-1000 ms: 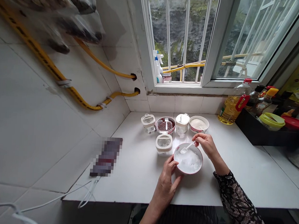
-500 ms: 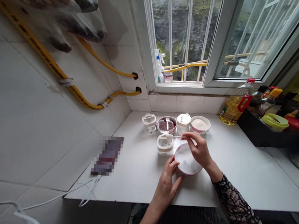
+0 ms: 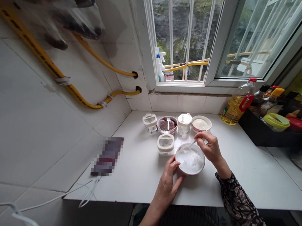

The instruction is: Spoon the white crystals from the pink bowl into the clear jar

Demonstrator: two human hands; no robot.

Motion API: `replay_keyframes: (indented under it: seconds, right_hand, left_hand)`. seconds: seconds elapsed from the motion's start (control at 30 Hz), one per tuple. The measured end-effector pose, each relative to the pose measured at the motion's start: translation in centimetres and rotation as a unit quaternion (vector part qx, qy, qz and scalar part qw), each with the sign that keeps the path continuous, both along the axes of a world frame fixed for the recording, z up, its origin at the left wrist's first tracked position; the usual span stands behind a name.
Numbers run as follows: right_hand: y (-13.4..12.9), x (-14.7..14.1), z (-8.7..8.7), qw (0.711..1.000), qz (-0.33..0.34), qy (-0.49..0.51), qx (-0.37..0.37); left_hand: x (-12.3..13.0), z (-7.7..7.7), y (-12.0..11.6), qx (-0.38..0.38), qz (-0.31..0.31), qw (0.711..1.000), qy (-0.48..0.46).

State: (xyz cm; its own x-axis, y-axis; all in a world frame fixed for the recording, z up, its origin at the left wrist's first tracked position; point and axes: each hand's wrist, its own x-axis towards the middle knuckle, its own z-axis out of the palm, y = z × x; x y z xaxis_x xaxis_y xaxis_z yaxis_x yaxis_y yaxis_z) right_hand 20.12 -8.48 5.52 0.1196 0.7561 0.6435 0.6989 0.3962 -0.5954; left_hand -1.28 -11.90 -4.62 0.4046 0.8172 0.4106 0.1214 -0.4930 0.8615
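A round bowl (image 3: 192,174) with a pinkish rim holds a white powder (image 3: 192,163). My left hand (image 3: 168,183) grips the bowl's left side, fingers at the rim and thumb lower down near the counter. Between the fingertips of my right hand (image 3: 211,148) is a small white spoon (image 3: 193,144), its lower end in the powder at the far left of the bowl. Just left of the bowl stands a clear jar with a cream-rimmed lid (image 3: 165,145), closed.
Behind are another lidded jar (image 3: 149,122), a bowl of dark red contents (image 3: 174,122) with a clear container on top, a white-lidded jar (image 3: 184,123) and a bowl of white grains (image 3: 201,123). An oil bottle (image 3: 234,110) and a black box (image 3: 252,130) stand right.
My right hand has moved rightward from above the front jar, bringing the spoon down into the powder. My left hand stays on the bowl.
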Motion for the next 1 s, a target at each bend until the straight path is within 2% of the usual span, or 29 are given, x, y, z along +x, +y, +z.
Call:
replay_keyframes:
  seconds: [0.17, 0.27, 0.37, 0.47, 0.63, 0.87, 1.0]
  right_hand:
    - [-0.2, 0.6, 0.2, 0.997, -0.010, -0.074, -0.015]
    - [0.0, -0.2, -0.3, 0.990, 0.028, -0.135, -0.028]
    - [0.3, -1.0, -1.0, 0.983, 0.065, -0.154, -0.073]
    - [0.5, -1.1, -1.3, 0.988, 0.049, -0.106, -0.104]
    - [0.6, -0.2, -0.8, 0.992, -0.011, 0.016, -0.122]
    - [0.7, 0.0, -0.4, 0.961, -0.003, 0.195, -0.194]
    - [0.9, 0.2, -0.6, 0.952, -0.006, 0.224, -0.207]
  left_hand:
    - [0.0, 0.0, 0.0, 0.002, -0.001, 1.000, 0.002]
    - [0.0, -0.1, 0.1, 0.004, -0.002, 1.000, 0.003]
    - [0.0, -0.2, 0.0, 0.004, -0.005, 1.000, -0.001]
    - [0.0, -0.3, 0.0, 0.005, 0.001, 1.000, -0.003]
    - [0.1, -0.2, 0.0, 0.006, -0.002, 1.000, -0.007]
    - [0.1, -0.2, 0.0, 0.012, 0.004, 1.000, -0.005]
    - [0.1, -0.2, 0.1, 0.010, 0.002, 1.000, -0.005]
